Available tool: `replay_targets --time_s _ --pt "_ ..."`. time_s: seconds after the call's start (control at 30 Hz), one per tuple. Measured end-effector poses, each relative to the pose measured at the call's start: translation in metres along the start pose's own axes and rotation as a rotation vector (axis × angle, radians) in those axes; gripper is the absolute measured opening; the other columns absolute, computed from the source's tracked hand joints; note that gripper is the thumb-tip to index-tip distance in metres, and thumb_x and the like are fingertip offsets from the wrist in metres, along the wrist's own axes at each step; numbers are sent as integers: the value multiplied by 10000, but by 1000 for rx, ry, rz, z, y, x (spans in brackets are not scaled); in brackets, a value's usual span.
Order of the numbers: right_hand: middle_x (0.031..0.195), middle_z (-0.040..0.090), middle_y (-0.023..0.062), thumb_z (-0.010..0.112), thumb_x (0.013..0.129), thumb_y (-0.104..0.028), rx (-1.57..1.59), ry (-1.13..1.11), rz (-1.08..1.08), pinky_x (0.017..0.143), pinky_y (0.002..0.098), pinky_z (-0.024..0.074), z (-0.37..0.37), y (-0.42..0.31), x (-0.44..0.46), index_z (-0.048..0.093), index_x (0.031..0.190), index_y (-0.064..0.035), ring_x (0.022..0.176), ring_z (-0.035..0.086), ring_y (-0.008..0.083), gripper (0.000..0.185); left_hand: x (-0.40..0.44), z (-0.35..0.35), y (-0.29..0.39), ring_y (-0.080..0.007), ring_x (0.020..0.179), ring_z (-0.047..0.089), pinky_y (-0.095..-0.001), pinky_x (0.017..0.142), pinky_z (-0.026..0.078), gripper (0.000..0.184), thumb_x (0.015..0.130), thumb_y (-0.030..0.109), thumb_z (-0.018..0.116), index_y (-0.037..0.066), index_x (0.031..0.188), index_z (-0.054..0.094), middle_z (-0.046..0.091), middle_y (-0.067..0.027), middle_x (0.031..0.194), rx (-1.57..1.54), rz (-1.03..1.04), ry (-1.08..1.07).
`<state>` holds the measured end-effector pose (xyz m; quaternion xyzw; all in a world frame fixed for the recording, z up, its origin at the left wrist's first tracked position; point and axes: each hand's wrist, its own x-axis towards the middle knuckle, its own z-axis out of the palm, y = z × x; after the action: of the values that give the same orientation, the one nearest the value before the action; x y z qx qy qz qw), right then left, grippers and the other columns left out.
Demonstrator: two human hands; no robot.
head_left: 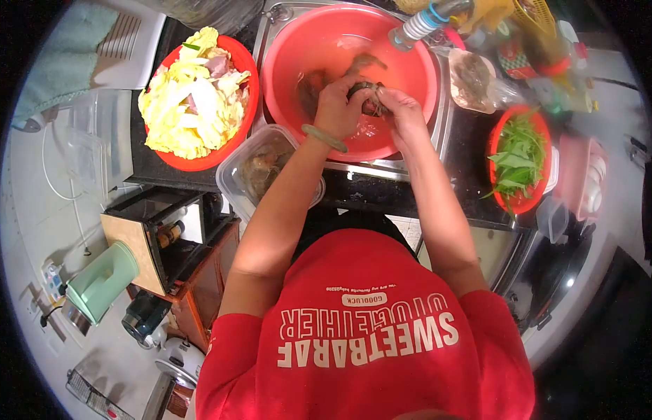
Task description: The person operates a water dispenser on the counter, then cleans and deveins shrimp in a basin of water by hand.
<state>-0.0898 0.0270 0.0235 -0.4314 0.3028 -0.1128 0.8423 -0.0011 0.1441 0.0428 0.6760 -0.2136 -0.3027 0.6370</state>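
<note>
Over a large red basin (280,59) set in the sink, both hands meet around a dark, greyish shrimp (368,91). My left hand (338,108), with a pale bangle at its wrist, is closed on one side of the shrimp. From the other side my right hand (403,112) pinches it, and thin legs or feelers show near its fingertips. More dark shrimp (310,87) lie in the water of the basin. Just left of my left forearm stands a clear plastic container (231,168) with several brownish shrimp inside, partly hidden by the arm.
To the left, a red colander (250,70) holds torn yellow-green cabbage leaves. A metal faucet (417,28) reaches over the basin. Right of the sink are a clear bag (473,77) and a red basket (543,189) of green leaves. A light-green pitcher (102,280) stands at lower left.
</note>
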Motion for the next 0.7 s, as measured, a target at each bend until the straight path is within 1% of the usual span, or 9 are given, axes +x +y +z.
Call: replay_targets --time_s 0.07,0.13,0.17,0.23,0.4,0.5,0.57,0.63,0.7 --pt "887 674 88 570 896 -91 175 25 129 712 269 504 -3 0 4 635 968 18 778 637 149 146 0 0 1 -111 767 617 -260 722 512 174 872 37 559 -28 1021 622 661 -66 882 35 13 -8" --pt "902 670 95 563 903 -105 211 38 148 720 275 509 -6 -1 8 622 987 15 790 639 160 158 0 2 -2 -107 818 605 -255 766 497 186 875 27 551 -25 1043 613 653 -62 905 -119 14 -73" --pt "917 666 102 555 911 -119 248 53 166 728 280 514 -8 -1 9 610 1005 12 801 641 171 170 1 0 -5 -107 818 605 -255 766 497 186 875 27 551 -25 1043 613 653 -62 905 -119 14 -73" --pt "917 663 103 548 918 -134 230 39 153 737 287 517 -17 1 14 602 1013 10 800 639 173 181 5 -4 -9 -105 841 596 -255 789 489 194 876 28 551 -12 1058 606 642 -51 919 -268 4 -102" --pt "891 655 81 531 936 -178 146 53 101 709 273 508 3 -25 -2 600 1018 0 768 628 154 208 3 -4 -1 -107 834 595 -262 788 492 200 881 30 544 11 1071 600 632 -41 925 -186 -13 -69" --pt "887 653 57 569 918 -155 68 10 42 667 236 482 2 -28 -3 600 1035 -5 752 612 114 193 2 -1 -2 -109 836 595 -264 776 497 186 884 27 534 12 1058 597 630 -46 929 -100 -25 -56" --pt "858 655 35 618 881 -106 -403 -103 -112 644 204 459 -5 -21 1 616 1025 -6 750 600 78 175 2 0 -5 -109 835 595 -265 768 500 178 886 25 529 13 1050 596 629 -49 927 -80 -26 -53" --pt "842 656 31 631 867 -87 -463 -99 -127 642 200 458 -7 -16 4 625 1010 -3 744 596 69 166 2 2 -9 -110 826 596 -267 752 505 156 887 28 524 2 1026 589 629 -55 916 -53 35 -40" --pt "826 658 27 645 852 -68 -520 -98 -140 641 196 456 -5 -11 6 635 996 -1 739 591 60 159 4 1 -9 -110 822 596 -266 744 504 153 889 31 523 -4 1025 584 629 -58 914 -64 23 -35"
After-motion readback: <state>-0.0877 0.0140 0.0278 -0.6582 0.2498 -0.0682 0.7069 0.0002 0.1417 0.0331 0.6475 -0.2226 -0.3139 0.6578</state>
